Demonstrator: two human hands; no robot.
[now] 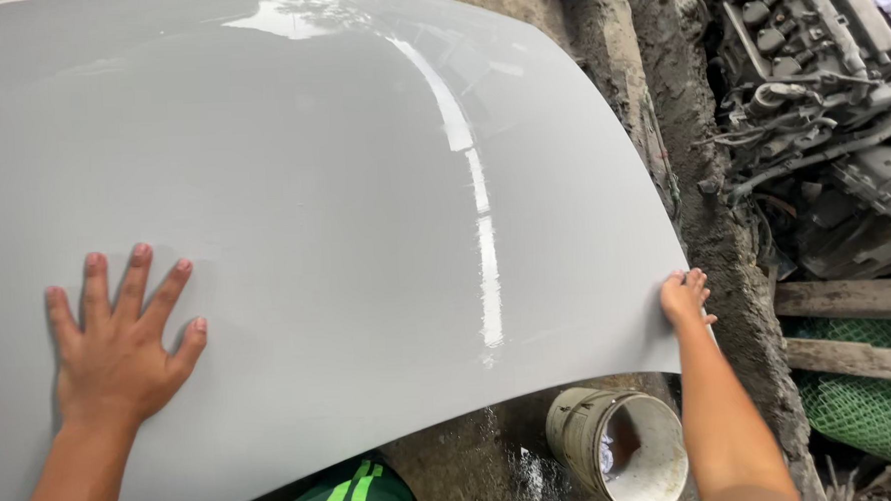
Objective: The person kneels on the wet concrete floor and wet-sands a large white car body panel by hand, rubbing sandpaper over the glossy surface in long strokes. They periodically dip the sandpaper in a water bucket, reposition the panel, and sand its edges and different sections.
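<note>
A large glossy light-grey car body panel (343, 205), curved like a hood, fills most of the view. My left hand (119, 345) lies flat on its surface near the lower left, fingers spread. My right hand (686, 298) rests on the panel's lower right corner, fingers curled over the edge. Neither hand holds a tool.
Below the panel's near edge stands a dirty white bucket (619, 448) on wet ground. A leg in dark shorts with green stripes (351, 495) shows under the panel. To the right lie a greasy engine (819, 94), wooden planks (853, 303) and green mesh (853, 403).
</note>
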